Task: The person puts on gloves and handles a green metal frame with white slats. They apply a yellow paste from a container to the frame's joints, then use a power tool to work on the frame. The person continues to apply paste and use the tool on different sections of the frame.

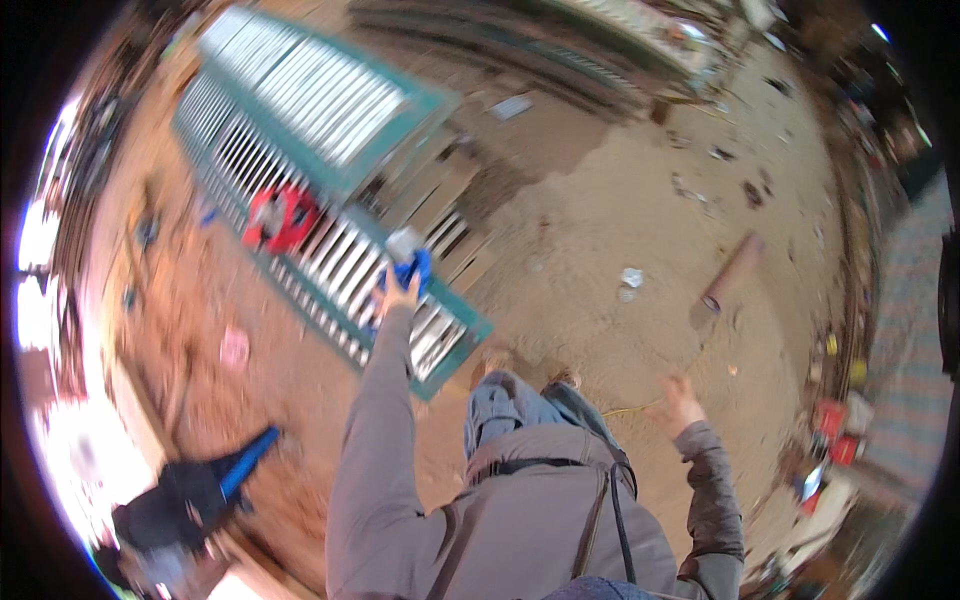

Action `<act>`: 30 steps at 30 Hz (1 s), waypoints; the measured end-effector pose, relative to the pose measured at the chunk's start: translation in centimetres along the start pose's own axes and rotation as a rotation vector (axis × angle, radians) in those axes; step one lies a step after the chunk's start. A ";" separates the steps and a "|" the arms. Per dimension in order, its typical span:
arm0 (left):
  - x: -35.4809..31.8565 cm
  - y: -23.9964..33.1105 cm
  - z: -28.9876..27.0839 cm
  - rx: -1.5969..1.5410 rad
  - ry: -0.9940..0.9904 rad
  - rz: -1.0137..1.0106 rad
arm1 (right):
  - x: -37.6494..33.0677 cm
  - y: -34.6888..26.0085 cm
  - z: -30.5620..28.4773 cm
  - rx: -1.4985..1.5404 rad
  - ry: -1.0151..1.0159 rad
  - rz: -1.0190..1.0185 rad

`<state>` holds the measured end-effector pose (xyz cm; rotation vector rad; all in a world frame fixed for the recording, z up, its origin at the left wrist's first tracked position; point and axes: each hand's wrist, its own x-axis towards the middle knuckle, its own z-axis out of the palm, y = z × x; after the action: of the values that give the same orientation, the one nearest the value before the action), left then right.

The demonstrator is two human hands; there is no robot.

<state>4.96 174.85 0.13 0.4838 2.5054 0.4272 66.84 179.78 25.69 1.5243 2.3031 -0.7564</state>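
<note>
My left hand (398,294) reaches over a green-framed slatted panel (462,345), its fingers closed on a bright blue object (412,267). A whitish piece (404,241) sits against the blue object's far side; motion blur hides what kind of thing this is. Farther up the same panel lies a red bag-like bundle (292,218) with something pale inside it. My right hand (676,403) hangs over the dirt ground at my right side, fingers apart and holding nothing, somewhat blurred. A second green-framed panel with white slats (330,100) stands just beyond the first.
A brownish pipe (733,272) and a crumpled silvery scrap (631,280) lie on the dirt to the right. Stacked dark slatted panels (520,45) are at the back. A black and blue item (190,500) rests at lower left, with a pink scrap (234,346) beyond it.
</note>
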 end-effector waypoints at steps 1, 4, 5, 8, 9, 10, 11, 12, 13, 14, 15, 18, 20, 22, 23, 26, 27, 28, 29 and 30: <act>2.4 -4.1 1.6 0.051 0.098 0.044 | 0.4 0.8 2.0 -0.001 -0.089 0.079; -1.7 -0.4 3.5 0.275 0.240 -0.231 | -3.6 5.1 10.0 -0.048 -0.161 0.320; -1.2 0.0 4.2 0.323 0.204 -0.203 | -5.8 6.5 13.1 -0.003 -0.212 0.468; 0.4 0.9 5.3 0.196 0.346 0.165 | -11.9 6.6 21.0 0.168 -0.341 0.798; -1.1 2.3 5.9 -0.052 0.285 0.163 | -13.2 7.8 23.4 0.251 -0.366 0.827; -2.5 3.8 6.5 -0.114 0.261 0.265 | -14.9 9.3 25.1 0.433 -0.341 0.782; -2.6 5.2 6.7 -0.110 0.283 0.469 | -13.5 8.5 24.6 0.482 -0.403 0.840; -3.4 7.7 8.0 -0.159 0.215 0.709 | -12.8 8.9 23.9 0.691 -0.449 0.912; -5.6 10.7 10.3 -0.160 0.102 0.784 | -13.6 10.9 25.9 0.509 -0.405 0.793; -7.2 14.0 12.0 -0.173 -0.025 0.927 | -11.3 12.3 24.9 0.490 -0.278 0.792; -11.4 19.6 12.8 -0.119 -0.243 0.956 | -9.3 13.6 23.9 0.463 -0.154 0.808; -21.4 33.8 16.7 -0.098 -0.758 1.274 | 1.6 21.0 15.8 0.936 0.105 0.811; -27.3 43.2 18.9 0.036 -1.006 1.488 | 10.1 23.9 6.1 1.616 0.257 0.925; -31.2 50.7 22.2 0.016 -1.057 1.608 | 16.6 27.3 -2.9 2.007 0.264 0.699; -32.3 54.7 23.6 0.011 -1.075 1.679 | 19.4 29.8 -4.9 2.115 0.291 0.488; -32.9 65.6 25.3 0.071 -0.942 1.630 | 26.0 34.8 -16.4 1.632 0.450 0.157; -32.8 69.3 25.4 0.058 -0.895 1.584 | 28.4 36.5 -19.2 1.501 0.512 0.212; -32.2 72.9 25.8 -0.040 -0.881 1.571 | 30.7 38.3 -22.3 1.546 0.563 0.129; -31.6 76.2 26.4 -0.134 -0.883 1.552 | 32.9 40.2 -24.3 1.547 0.665 0.155; -31.9 80.0 25.9 -0.192 -0.855 1.514 | 35.4 42.6 -25.2 1.657 0.756 0.255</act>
<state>64.55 237.30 25.35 1.9180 0.9011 0.7332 92.72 234.23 17.36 2.9568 1.4104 -2.7039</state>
